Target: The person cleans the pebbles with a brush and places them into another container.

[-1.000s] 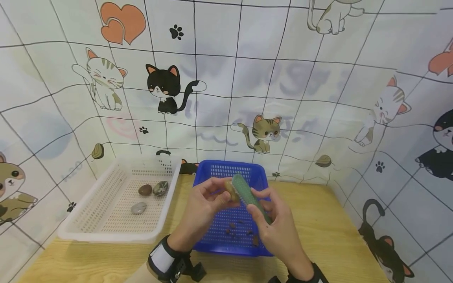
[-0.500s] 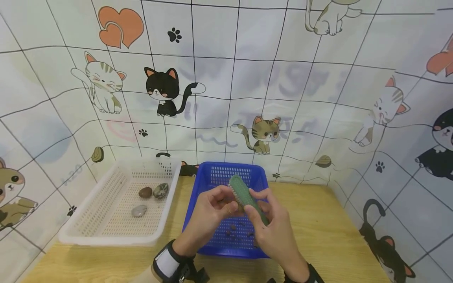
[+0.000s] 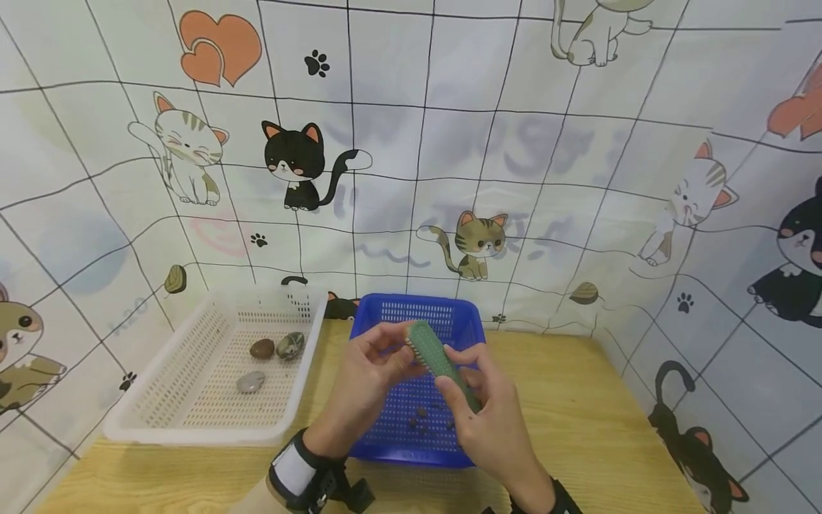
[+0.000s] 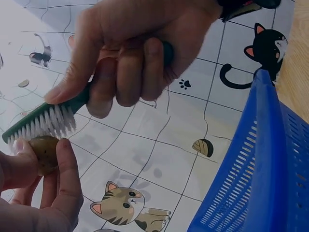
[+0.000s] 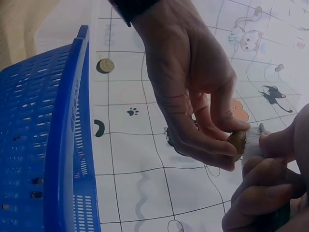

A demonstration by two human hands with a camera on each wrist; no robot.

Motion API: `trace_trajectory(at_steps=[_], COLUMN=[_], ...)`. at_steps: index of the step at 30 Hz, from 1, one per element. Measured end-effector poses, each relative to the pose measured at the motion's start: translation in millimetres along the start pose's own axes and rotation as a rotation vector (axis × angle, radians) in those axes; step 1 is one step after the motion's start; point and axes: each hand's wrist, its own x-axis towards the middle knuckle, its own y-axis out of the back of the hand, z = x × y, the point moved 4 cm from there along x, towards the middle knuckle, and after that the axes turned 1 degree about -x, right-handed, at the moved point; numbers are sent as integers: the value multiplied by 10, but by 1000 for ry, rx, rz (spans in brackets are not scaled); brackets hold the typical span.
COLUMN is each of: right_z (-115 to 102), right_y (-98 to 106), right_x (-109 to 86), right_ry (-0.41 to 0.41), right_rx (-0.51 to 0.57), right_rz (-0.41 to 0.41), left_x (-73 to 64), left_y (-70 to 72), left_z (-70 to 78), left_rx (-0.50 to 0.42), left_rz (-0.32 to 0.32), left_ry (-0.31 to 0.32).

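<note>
Above the blue basket [image 3: 417, 457], my left hand [image 3: 362, 375] pinches a small brownish stone [image 4: 44, 155] between thumb and fingers. My right hand [image 3: 491, 407] grips a green brush [image 3: 433, 350] by its handle, fingers wrapped round it and thumb along its back. The brush's white bristles [image 4: 48, 123] touch the top of the stone in the left wrist view. From the head view the brush hides the stone. In the right wrist view, the stone and bristles meet at the left fingertips [image 5: 236, 124].
A white basket [image 3: 193, 432] stands at the left, with a brown stone [image 3: 262, 348], a dark patterned stone [image 3: 290, 345] and a grey stone [image 3: 250, 382] inside. Small dark bits [image 3: 420, 412] lie in the blue basket. Both baskets stand on a wooden table [image 3: 578, 414].
The brush has come over the stone, covering it from the head view, and has shifted slightly left. Both hands keep their hold and have moved a little left over the last half second.
</note>
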Motion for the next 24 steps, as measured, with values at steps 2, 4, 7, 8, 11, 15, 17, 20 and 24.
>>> trace_trajectory(at_steps=[2,4,7,8,11,15,17,20,24], right_z=[1,5,16,18,32,48,49,46,41], right_y=[9,47,125,153,212,248,252,251,257], right_x=[6,12,17,19,29,38,35,37,44], right_ry=[13,28,34,36,31,14,0,-14,-25], right_rx=[-14,-30,-61,-69,-84,-80,-77,-80,-78], right_rz=[4,18,42,52,73,88,92,94,100], left_x=[-18,-37,-60,-62,-63,-56,-48,-32,-11], left_y=[-28,-69,-125,-135,-141,-125,-113,-87,-47], left_z=[-19,-40,-56,-55,-41,-29,-25,-21,-11], left_rx=[41,76,93,85,54,-10,-40,-79,-100], left_rz=[-27,-75,-148,-161,-169,-161,-156,-142,-114], left_ry=[8,19,32,35,38,48,48,48,47])
